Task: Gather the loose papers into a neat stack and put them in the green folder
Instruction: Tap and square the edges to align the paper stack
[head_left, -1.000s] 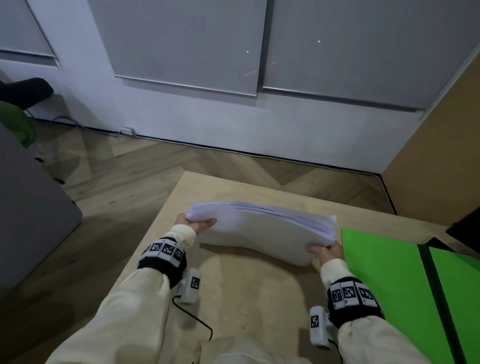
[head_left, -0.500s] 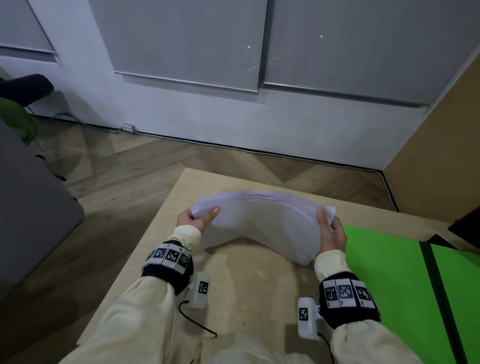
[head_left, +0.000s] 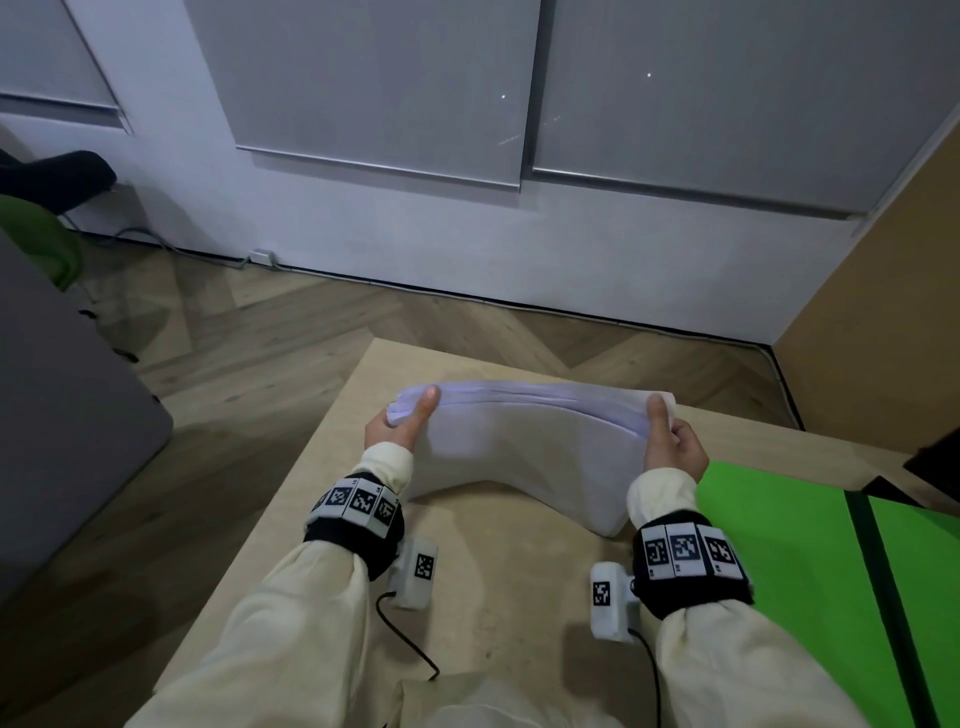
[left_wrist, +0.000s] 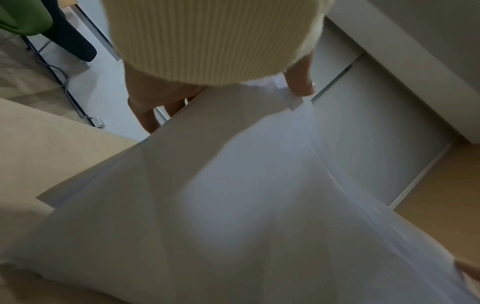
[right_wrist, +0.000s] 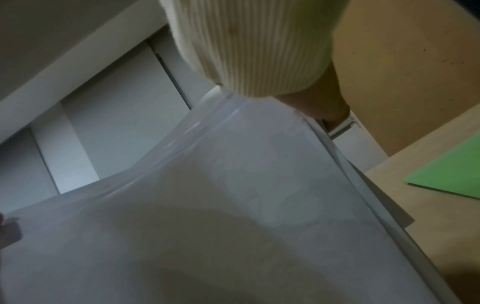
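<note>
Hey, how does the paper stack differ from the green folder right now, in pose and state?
The paper stack is white; the green folder is bright green. The stack stands tilted on its lower edge on the table and bows upward in the middle, while the folder lies flat and open. The left hand and right hand grip the stack's ends; no hand touches the folder. Both rest on the same table, the folder to the stack's right.
</note>
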